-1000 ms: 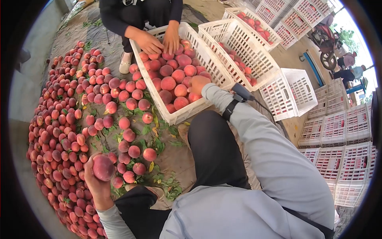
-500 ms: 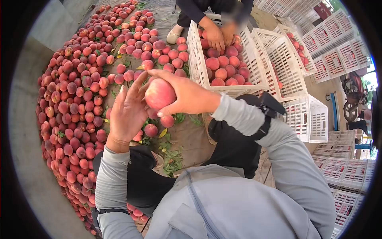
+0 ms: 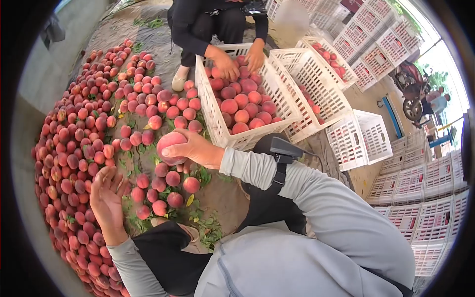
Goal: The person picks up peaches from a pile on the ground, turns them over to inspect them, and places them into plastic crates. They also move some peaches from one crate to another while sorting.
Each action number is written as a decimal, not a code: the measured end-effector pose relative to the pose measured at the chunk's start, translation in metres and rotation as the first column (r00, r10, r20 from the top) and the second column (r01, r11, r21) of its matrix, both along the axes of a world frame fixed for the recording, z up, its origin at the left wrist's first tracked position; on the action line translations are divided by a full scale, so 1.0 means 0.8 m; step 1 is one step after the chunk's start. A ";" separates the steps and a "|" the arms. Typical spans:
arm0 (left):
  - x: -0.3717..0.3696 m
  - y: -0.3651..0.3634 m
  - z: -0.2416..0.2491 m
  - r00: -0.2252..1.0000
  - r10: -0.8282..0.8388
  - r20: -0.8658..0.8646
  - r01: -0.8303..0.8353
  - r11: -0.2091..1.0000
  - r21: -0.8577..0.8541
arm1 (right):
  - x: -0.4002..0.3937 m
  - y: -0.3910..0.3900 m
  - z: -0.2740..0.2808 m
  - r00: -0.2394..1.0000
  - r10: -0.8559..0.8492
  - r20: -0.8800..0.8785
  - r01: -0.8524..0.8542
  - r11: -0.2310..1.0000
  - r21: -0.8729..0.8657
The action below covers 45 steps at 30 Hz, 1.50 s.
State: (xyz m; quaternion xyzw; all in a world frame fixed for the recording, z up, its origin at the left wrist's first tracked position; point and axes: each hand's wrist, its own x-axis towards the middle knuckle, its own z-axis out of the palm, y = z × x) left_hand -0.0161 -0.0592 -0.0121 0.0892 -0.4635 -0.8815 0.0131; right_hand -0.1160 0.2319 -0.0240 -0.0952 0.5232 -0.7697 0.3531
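My right hand [image 3: 194, 147] grips a large red and pale peach [image 3: 171, 147] with the thumb across its front, above the loose fruit in the middle. To the left, my left hand [image 3: 107, 198] is empty, its fingers apart and slightly curled, beside the big heap of peaches [image 3: 74, 163]. Several loose peaches [image 3: 175, 199] lie among green leaves on the ground cloth below the held one. Just beyond my right hand stands a white slatted crate [image 3: 217, 129] partly filled with peaches.
A co-worker's hands [image 3: 225, 63] reach into that crate from the far side. More white crates [image 3: 316, 111] stand to its right, one of them lying tilted [image 3: 358, 138]. Stacked crates [image 3: 420, 188] line the right edge. A concrete wall [image 3: 29, 114] bounds the heap.
My hands have moved apart: the left went left and down, off the peach, while the right still holds it. The view has shifted, so the crate appears further left.
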 end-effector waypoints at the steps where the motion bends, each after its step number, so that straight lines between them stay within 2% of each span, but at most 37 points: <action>1: 0.001 -0.001 -0.003 0.999 0.011 0.032 -0.010 1.000 -0.016 | -0.002 0.002 -0.001 1.000 -0.006 -0.001 0.006 1.000 -0.001; 3: -0.002 0.007 -0.004 1.000 -0.001 0.022 0.001 1.000 -0.002 | -0.008 -0.003 -0.010 1.000 0.011 -0.012 -0.012 0.998 -0.061; 4: 0.002 0.008 -0.002 1.000 -0.010 0.018 0.010 1.000 0.003 | -0.009 -0.005 -0.015 0.997 -0.016 -0.076 0.015 1.000 -0.020; 6: -0.001 0.015 -0.001 1.000 -0.006 0.027 0.007 1.000 -0.023 | -0.018 -0.006 -0.015 0.998 0.034 0.055 -0.026 0.990 -0.135; 8: -0.005 0.035 0.006 0.998 -0.012 0.054 0.020 0.988 -0.154 | -0.025 0.001 -0.007 0.931 0.200 0.307 -0.132 0.965 -0.226; 9: -0.007 0.050 0.009 0.997 -0.015 0.072 0.032 0.969 -0.243 | -0.029 0.005 -0.017 0.913 0.264 0.312 -0.175 0.942 -0.286; 10: -0.008 0.065 0.012 0.996 -0.019 0.092 0.049 0.943 -0.330 | -0.023 0.002 -0.016 0.905 0.280 0.322 -0.186 0.938 -0.293; 12: -0.014 0.090 0.008 0.990 -0.097 0.106 0.136 0.865 -0.483 | -0.011 -0.006 -0.007 0.910 0.191 0.368 -0.088 0.957 -0.278; 13: -0.015 0.104 0.008 0.988 -0.133 0.076 0.153 0.855 -0.496 | -0.011 -0.005 -0.010 0.899 0.275 0.341 -0.141 0.918 -0.370; 14: -0.016 0.117 0.009 0.985 -0.169 0.046 0.169 0.843 -0.510 | -0.008 -0.007 -0.011 0.892 0.291 0.345 -0.151 0.913 -0.379; 16: -0.021 0.129 0.000 0.979 -0.201 -0.022 0.166 0.861 -0.481 | 0.000 -0.012 -0.009 0.941 0.217 0.258 -0.150 0.955 -0.257; 17: -0.025 0.129 -0.002 0.978 -0.205 -0.042 0.158 0.857 -0.491 | 0.000 -0.013 -0.011 0.962 0.227 0.150 -0.185 0.951 -0.249; 19: -0.030 0.124 0.000 0.979 -0.202 -0.033 0.155 0.837 -0.525 | -0.004 -0.013 -0.015 0.961 0.237 0.144 -0.199 0.951 -0.238; 20: -0.030 0.121 -0.003 0.973 -0.226 -0.036 0.168 0.812 -0.559 | -0.003 -0.011 -0.018 0.967 0.224 0.125 -0.192 0.956 -0.222; 21: -0.035 0.115 -0.002 0.964 -0.262 -0.047 0.185 0.789 -0.586 | -0.003 -0.010 -0.019 0.982 0.177 0.062 -0.169 0.979 -0.116; 22: -0.033 0.109 0.005 0.970 -0.243 -0.015 0.178 0.753 -0.634 | -0.005 -0.008 -0.021 0.982 0.172 0.083 -0.164 0.982 -0.090; 24: -0.036 0.083 0.000 0.994 -0.102 -0.031 0.064 0.801 -0.595 | -0.011 -0.004 -0.023 0.993 0.098 0.068 -0.096 0.995 -0.023; 25: -0.035 0.070 0.000 0.994 -0.101 -0.031 0.063 0.802 -0.595 | -0.012 0.000 -0.019 0.993 0.099 0.067 -0.097 0.995 -0.023; 27: -0.032 0.045 0.001 0.991 0.119 0.062 -0.078 0.887 -0.455 | -0.015 0.006 -0.009 1.000 -0.018 0.002 0.018 1.000 -0.004; 30: -0.025 0.020 -0.008 0.974 0.205 0.099 -0.142 0.886 -0.442 | -0.031 0.015 -0.020 0.995 -0.093 0.033 0.093 0.996 0.010; 32: -0.018 0.013 -0.014 0.976 0.204 0.077 -0.154 0.895 -0.418 | -0.036 0.015 -0.030 0.982 -0.174 0.074 0.172 0.985 0.033; 34: -0.018 0.005 -0.023 0.973 0.228 0.045 -0.189 0.889 -0.418 | -0.054 0.020 -0.051 0.914 -0.348 0.206 0.357 0.934 -0.006; 36: -0.015 0.005 -0.021 0.969 0.242 0.059 -0.198 0.893 -0.405 | -0.066 0.033 -0.068 0.882 -0.393 0.260 0.409 0.912 -0.011; 40: -0.015 0.001 -0.019 0.965 0.253 0.071 -0.212 0.910 -0.356 | -0.071 0.041 -0.071 0.821 -0.511 0.252 0.492 0.859 0.138; 42: -0.012 0.001 -0.017 0.956 0.270 0.112 -0.218 0.915 -0.341 | -0.075 0.045 -0.075 0.808 -0.524 0.272 0.492 0.852 0.179; 45: -0.010 0.000 -0.008 0.966 0.243 0.082 -0.205 0.923 -0.327 | -0.078 0.050 -0.074 0.788 -0.560 0.257 0.518 0.828 0.217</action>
